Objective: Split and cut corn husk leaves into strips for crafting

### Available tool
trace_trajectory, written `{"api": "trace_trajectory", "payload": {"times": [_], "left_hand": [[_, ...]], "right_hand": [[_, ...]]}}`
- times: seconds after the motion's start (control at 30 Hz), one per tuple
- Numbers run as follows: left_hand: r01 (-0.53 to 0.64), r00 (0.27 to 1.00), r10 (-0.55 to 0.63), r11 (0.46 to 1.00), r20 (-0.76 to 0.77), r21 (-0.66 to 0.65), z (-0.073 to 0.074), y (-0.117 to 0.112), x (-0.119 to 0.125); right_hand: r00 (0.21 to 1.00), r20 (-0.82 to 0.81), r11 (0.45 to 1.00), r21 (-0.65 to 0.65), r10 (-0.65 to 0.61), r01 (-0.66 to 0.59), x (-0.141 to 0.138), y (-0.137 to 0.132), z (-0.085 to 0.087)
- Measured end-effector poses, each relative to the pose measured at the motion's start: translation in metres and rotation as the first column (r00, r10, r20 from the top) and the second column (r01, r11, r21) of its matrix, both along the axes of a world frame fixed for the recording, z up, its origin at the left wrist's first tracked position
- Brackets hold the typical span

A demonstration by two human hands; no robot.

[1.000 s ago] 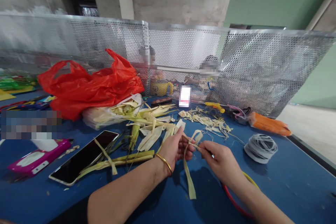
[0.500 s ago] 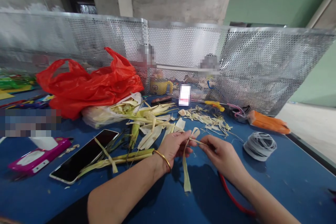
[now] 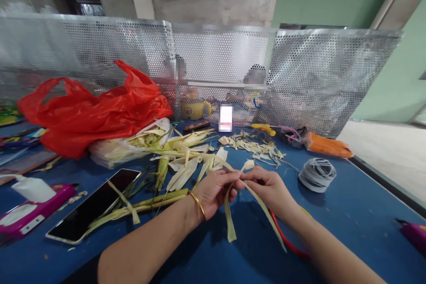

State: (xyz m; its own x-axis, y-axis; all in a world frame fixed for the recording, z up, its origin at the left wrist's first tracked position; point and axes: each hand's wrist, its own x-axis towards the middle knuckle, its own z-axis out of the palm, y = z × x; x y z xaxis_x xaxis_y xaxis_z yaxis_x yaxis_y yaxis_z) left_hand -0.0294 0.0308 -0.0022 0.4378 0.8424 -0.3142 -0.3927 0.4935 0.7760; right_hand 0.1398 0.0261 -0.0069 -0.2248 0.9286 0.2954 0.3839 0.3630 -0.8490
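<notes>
My left hand, with a gold bangle at the wrist, pinches a pale strip of corn husk whose end hangs below the fingers. Close against it, my right hand is closed on the same husk work, where a small loop stands up between the fingertips. A second long husk strip trails down past the right wrist. How the strips cross is hidden by the fingers. Just behind the hands lies a heap of husk leaves, and thin shredded husk pieces are spread beyond.
A phone lies left, beside a magenta device. A red plastic bag stands at the back left before a perforated metal screen. To the right are a spool of grey cord and an orange packet.
The right hand has moved in against the left. The strip once stretched between the hands now hangs down beside the right wrist. The view has shifted slightly right.
</notes>
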Motion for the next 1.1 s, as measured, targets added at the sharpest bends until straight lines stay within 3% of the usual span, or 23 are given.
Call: {"api": "trace_trajectory", "payload": {"times": [0.1, 0.3, 0.37, 0.63, 0.73, 0.87, 0.97, 1.1], "left_hand": [[0.01, 1.0, -0.01, 0.999, 0.018, -0.031, 0.001, 0.0, -0.001], [0.064, 0.984, -0.024, 0.972, 0.175, -0.226, 0.005, -0.005, -0.001], [0.043, 0.989, -0.013, 0.979, 0.148, -0.201, 0.004, -0.006, 0.0], [-0.036, 0.998, 0.042, 0.992, -0.048, 0.123, 0.001, -0.006, 0.003], [-0.1, 0.993, 0.108, 0.986, -0.052, 0.133, 0.002, -0.005, 0.003], [-0.125, 0.991, 0.13, 0.987, -0.043, 0.099, 0.004, -0.002, 0.003], [-0.133, 0.989, 0.138, 0.988, -0.059, 0.08, 0.004, -0.001, 0.002], [-0.145, 0.973, 0.169, 0.977, -0.155, 0.158, -0.001, 0.0, 0.003]], "right_hand": [[0.997, 0.072, 0.999, 0.049, -0.002, -0.001, 0.0, -0.001, 0.002], [0.989, 0.117, 0.945, 0.323, -0.088, 0.046, -0.004, -0.008, -0.001], [0.988, 0.123, 0.936, 0.348, -0.096, 0.048, -0.005, -0.008, -0.004], [0.979, 0.161, 0.969, 0.228, -0.129, 0.091, -0.002, -0.004, 0.0], [0.996, 0.081, 0.999, 0.025, -0.044, 0.042, -0.001, -0.003, 0.005], [0.994, 0.053, 0.983, -0.16, 0.094, -0.085, -0.002, -0.004, 0.005], [0.989, 0.123, 0.984, -0.167, 0.081, -0.06, -0.003, -0.007, 0.005], [0.966, 0.26, 0.999, -0.051, 0.009, 0.005, -0.001, -0.007, 0.01]]}}
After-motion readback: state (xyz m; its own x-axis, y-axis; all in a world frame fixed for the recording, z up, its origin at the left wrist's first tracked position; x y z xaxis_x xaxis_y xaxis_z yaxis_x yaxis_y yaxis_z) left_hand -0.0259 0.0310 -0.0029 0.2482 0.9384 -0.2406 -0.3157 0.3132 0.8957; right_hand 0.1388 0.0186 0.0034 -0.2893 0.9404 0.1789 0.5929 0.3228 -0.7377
